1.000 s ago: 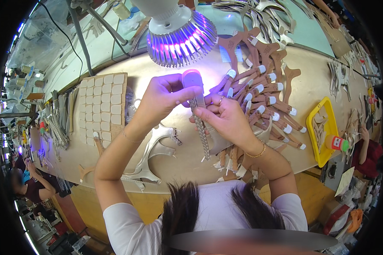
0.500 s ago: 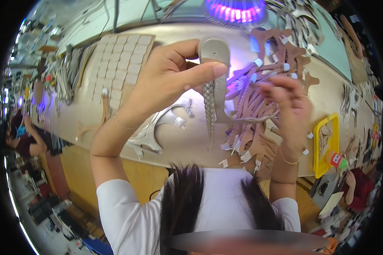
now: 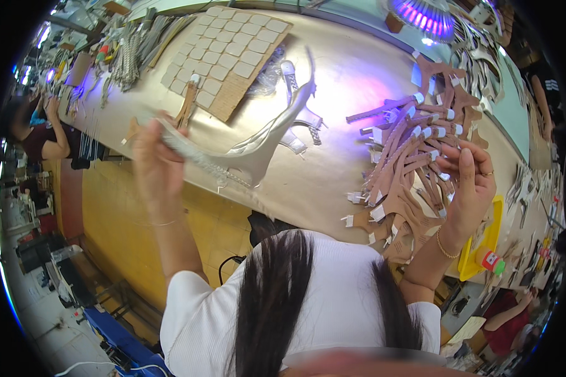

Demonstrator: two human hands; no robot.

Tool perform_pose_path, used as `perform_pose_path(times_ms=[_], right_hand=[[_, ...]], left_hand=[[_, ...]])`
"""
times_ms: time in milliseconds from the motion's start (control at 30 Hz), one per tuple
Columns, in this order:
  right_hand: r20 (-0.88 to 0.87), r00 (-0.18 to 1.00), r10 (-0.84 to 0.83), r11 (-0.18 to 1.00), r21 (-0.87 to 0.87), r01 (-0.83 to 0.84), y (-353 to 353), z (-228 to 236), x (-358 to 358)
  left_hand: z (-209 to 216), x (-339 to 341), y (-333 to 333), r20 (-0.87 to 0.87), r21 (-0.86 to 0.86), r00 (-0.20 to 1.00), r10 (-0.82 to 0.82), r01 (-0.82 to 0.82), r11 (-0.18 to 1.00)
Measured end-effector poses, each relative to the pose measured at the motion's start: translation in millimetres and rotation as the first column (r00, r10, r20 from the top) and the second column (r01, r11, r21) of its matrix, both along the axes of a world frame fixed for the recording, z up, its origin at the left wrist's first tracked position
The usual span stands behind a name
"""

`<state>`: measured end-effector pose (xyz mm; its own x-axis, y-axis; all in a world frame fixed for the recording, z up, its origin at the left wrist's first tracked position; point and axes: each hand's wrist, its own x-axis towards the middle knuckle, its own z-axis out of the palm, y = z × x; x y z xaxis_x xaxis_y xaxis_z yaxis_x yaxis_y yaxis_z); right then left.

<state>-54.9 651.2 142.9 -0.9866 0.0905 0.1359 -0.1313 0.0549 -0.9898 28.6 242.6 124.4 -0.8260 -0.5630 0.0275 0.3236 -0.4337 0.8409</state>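
Since the left hand holds the silver strap piece by one end, its loose braid could snag the worktable (right hand half-curled, grip unclear).

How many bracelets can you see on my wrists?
2: a thin bracelet on the wrist of your left hand, a gold-coloured bracelet on that of your right hand. More could be hidden.

Got silvery strap pc ctr-L, held up by blurred L end, sagging in U; also brown straps, white-tipped, heaped ctr-R.
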Motion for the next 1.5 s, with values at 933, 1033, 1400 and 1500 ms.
perform_pose_path(times_ms=[933, 1033, 1400, 1500], right_hand=[[0.095, 0.917, 0.388, 0.918, 0.045, -0.393, -72.1, -3.7, -10.2], [0.082, 0.923, 0.376, 0.923, 0.059, -0.381, -64.9, -3.3, -5.6], [0.114, 0.952, 0.285, 0.953, 0.072, -0.294, -35.5, -17.9, -5.6], [0.125, 0.947, 0.296, 0.949, 0.072, -0.306, -41.5, -19.3, -3.9]], left_hand=[[-116.1, -33.0, 30.3, 0.176, -0.984, 0.912, 0.370, 0.157, 0.080], [-111.3, -63.3, 47.9, 0.441, -0.893, 0.847, 0.296, 0.448, 0.046], [-23.7, -30.5, 49.6, 0.369, -0.923, 0.896, 0.248, 0.321, 0.213], [-53.4, -26.4, 56.2, 0.419, -0.907, 0.878, 0.232, 0.415, 0.067]])
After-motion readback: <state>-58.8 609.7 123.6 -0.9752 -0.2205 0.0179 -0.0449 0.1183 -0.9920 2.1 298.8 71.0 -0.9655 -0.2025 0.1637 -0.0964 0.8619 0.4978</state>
